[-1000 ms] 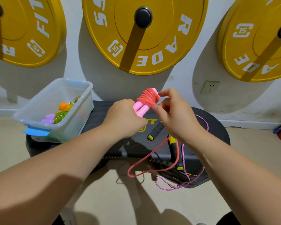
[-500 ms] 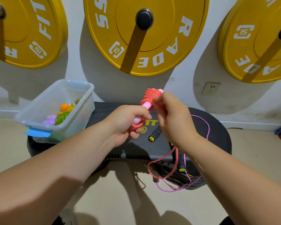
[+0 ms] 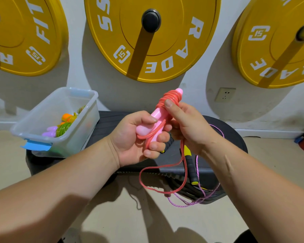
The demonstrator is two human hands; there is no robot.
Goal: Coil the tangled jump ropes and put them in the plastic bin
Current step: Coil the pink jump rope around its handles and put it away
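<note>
The left hand was curled round the lower part of the pink handles, held side by side above the bench. The right hand pinched the coral rope, its thumb pressed on the turns wound round the handles' upper end. The rest of that rope hung in a slack loop towards the floor. The cord looked light, smooth and springy, so the turns would likely slip or unwind if the thumb let go. The stiff handles seemed the sure place to grip. A purple cord and a black-handled rope lay limp across the bench edge, uncoiled. The plastic bin, on the bench's left end, already held coiled ropes.
</note>
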